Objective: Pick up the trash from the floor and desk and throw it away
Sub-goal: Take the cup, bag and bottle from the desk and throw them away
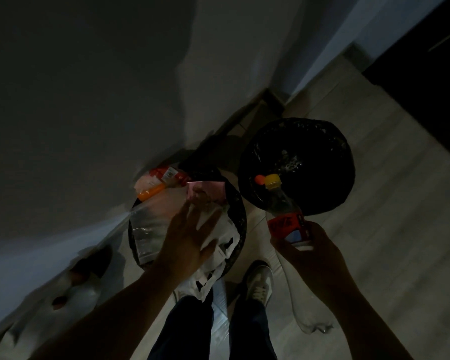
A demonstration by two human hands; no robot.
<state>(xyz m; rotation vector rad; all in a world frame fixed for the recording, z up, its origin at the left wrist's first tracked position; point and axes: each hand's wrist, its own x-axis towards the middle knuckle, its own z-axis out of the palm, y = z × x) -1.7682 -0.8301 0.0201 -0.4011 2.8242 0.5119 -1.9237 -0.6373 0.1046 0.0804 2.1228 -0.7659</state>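
Plastic bottle (pixel 283 211), yellow-capped, is hanging at the near rim of the right bin (pixel 347 178), the right grip (pixel 307 245) curling round its base. The left grip (pixel 187 237) is hovering, fingers spread, over the full left bin (pixel 242 219). Released here, it risks glancing off the rim onto the floor (pixel 387 229).

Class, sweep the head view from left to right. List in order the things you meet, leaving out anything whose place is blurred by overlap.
left hand → white shoe → right hand. The bottle that the right hand grips spans both shoe and hand, so it is left out.
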